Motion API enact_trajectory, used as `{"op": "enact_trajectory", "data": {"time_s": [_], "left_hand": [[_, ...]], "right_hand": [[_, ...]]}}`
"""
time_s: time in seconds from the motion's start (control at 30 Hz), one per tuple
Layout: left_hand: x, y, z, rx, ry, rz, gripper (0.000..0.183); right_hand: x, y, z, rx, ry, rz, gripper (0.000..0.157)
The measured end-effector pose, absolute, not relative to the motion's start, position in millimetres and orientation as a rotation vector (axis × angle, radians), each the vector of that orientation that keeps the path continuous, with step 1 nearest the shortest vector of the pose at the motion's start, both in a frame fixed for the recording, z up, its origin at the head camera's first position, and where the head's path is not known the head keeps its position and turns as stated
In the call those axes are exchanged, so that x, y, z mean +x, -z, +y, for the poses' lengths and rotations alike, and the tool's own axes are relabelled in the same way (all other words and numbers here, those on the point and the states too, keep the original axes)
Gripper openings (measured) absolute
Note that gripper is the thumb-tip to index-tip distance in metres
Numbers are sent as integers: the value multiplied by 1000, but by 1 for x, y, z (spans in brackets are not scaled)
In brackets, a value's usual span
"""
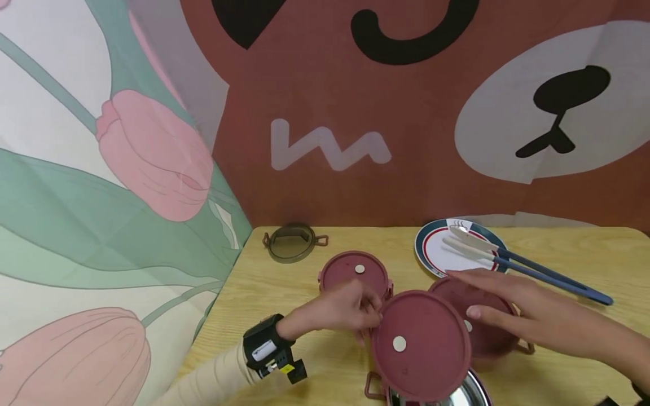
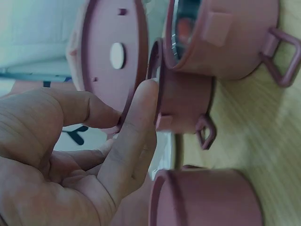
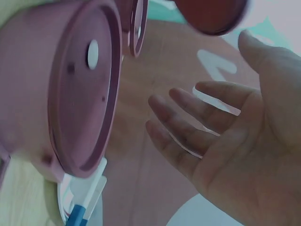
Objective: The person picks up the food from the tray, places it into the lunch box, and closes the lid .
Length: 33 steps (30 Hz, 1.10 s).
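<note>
A round dark red lid (image 1: 421,361) with a white dot is held up by my left hand (image 1: 345,307), whose thumb and fingers pinch its rim in the left wrist view. Below that lid stands an uncovered red pot (image 1: 374,385) with a shiny metal inside, partly hidden. My right hand (image 1: 538,316) hovers over a lidded red pot (image 1: 490,347) with its fingers spread; in the right wrist view the palm holds nothing. Behind my left hand sits a smaller lidded red pot (image 1: 340,273).
A small brown two-handled pan (image 1: 291,243) stands at the back left of the wooden table (image 1: 584,254). At the back right, a blue-rimmed plate (image 1: 425,254) carries blue-handled utensils (image 1: 558,276). A printed cloth (image 1: 325,84) hangs behind.
</note>
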<state>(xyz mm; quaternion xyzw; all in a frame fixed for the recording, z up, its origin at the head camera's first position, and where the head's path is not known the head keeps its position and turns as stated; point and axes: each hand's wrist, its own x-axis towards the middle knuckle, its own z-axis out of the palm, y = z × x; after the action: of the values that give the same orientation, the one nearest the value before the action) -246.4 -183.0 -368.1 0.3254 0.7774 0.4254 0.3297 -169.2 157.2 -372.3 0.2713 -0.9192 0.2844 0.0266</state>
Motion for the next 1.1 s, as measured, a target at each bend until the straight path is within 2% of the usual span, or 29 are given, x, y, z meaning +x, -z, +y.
{"op": "enact_trajectory", "data": {"time_s": [0.2,0.37,0.47,0.73,0.87,1.1], "left_hand": [[-236,380,-173,933,-927,2148,11],[-230,386,-163,1003,-833,2231,9],[-226,387,-159,961,-890,2175,8],[-208,385,-180,1022,-799,2340,4],[-199,384,-182,1120,-702,2431,6],[-197,395,-160,1357,-755,2449,12]], "right_hand": [[-147,391,159,1077,-976,-2827,73],[-134,405,162,962,-955,-3037,85],[-126,408,158,848,-1046,-3157,94],[-120,402,121,813,-1173,-3240,99],[-116,397,110,704,-1274,-3263,105],[-100,400,121,737,-939,-3190,107]]}}
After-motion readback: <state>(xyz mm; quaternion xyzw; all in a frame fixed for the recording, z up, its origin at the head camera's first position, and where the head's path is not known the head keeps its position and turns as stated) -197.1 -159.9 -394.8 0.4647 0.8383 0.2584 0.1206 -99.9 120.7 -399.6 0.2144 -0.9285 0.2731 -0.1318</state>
